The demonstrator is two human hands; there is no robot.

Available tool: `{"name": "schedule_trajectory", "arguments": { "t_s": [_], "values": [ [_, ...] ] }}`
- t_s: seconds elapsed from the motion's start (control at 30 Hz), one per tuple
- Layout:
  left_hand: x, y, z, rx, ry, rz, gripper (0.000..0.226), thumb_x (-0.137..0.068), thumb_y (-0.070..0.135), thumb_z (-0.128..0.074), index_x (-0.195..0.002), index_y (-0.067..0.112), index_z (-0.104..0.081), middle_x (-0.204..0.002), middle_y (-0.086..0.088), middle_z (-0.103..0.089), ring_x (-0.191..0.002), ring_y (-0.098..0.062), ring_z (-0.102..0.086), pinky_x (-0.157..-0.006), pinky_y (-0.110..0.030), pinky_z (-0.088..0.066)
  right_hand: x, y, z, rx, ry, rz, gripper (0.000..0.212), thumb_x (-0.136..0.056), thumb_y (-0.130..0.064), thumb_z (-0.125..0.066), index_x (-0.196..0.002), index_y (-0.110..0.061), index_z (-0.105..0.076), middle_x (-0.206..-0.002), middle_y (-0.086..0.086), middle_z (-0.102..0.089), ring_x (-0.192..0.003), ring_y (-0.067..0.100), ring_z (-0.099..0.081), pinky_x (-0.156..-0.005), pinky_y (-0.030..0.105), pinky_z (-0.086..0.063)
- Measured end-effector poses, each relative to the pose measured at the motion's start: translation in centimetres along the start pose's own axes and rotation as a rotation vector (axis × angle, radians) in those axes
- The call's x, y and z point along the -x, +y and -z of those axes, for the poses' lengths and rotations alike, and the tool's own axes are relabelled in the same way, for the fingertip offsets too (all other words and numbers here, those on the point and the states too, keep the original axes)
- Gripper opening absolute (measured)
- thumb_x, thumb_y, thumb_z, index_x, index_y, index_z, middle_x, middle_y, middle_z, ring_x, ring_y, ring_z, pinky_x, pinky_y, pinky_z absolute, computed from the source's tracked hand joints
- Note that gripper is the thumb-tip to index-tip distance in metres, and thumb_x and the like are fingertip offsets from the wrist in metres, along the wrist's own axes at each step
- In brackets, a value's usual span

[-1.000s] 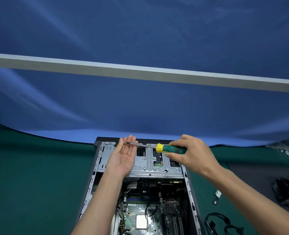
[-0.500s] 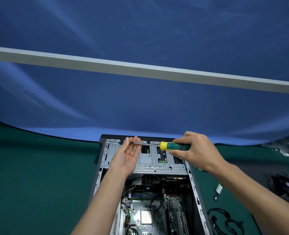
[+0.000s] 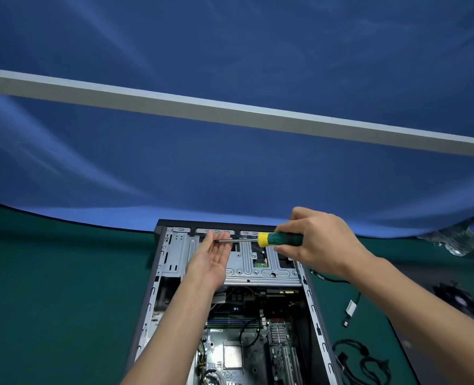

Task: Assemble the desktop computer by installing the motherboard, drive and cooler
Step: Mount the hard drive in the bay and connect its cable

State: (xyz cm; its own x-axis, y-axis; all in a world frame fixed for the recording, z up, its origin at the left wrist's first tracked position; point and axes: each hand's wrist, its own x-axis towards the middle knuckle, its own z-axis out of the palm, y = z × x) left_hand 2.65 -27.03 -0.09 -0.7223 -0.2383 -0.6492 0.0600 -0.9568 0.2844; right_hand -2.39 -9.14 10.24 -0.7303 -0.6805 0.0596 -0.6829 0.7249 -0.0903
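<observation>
An open computer case (image 3: 162, 276) lies on the green mat. Its motherboard (image 3: 281, 347) sits inside, with a bare silver CPU (image 3: 232, 356) showing. A silver metal drive cage (image 3: 261, 269) spans the far end of the case. My right hand (image 3: 318, 241) grips the green and yellow handle of a screwdriver (image 3: 274, 239), held level over the cage. The tip of its shaft touches the straight fingers of my left hand (image 3: 212, 258), which is held palm up above the cage.
Black cables (image 3: 362, 359) and a small white-tagged connector (image 3: 349, 308) lie on the mat right of the case. A black fan (image 3: 459, 300) sits further right, plastic bottles (image 3: 466, 237) at the far right edge. A blue backdrop rises behind.
The view has shifted so the case appears slightly further right and lower. Both hands keep the same pose, with the screwdriver tip against my left fingers.
</observation>
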Motion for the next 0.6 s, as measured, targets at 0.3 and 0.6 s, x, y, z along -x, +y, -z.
{"name": "schedule_trajectory", "arguments": {
  "t_s": [0.3,0.6],
  "values": [
    [-1.3,-1.5,-1.1,0.029,0.006,0.008,0.018,-0.092,0.018,-0.056,-0.082,0.003,-0.06,-0.065,-0.009,-0.07,-0.063,-0.016,-0.07,-0.081,-0.033,-0.05,-1.8,2.7,0.0,-0.052,-0.019,-0.058,0.023,-0.081,-0.054,-0.063,-0.098,-0.04,-0.069,-0.079,-0.008,-0.048,-0.072,0.013,-0.05,-0.052,0.021,-0.029],
    [-1.8,-3.8,-2.0,0.046,0.048,-0.017,0.019,-0.093,0.021,-0.055,-0.085,0.005,-0.058,-0.08,-0.01,-0.067,-0.073,-0.016,-0.067,-0.093,-0.032,-0.049,-2.7,4.5,-0.3,-0.648,-0.167,-0.412,0.017,-0.072,-0.035,-0.075,-0.08,-0.023,-0.068,-0.058,-0.009,-0.058,-0.042,0.006,-0.044,-0.045,0.017,-0.035]
  ]
}}
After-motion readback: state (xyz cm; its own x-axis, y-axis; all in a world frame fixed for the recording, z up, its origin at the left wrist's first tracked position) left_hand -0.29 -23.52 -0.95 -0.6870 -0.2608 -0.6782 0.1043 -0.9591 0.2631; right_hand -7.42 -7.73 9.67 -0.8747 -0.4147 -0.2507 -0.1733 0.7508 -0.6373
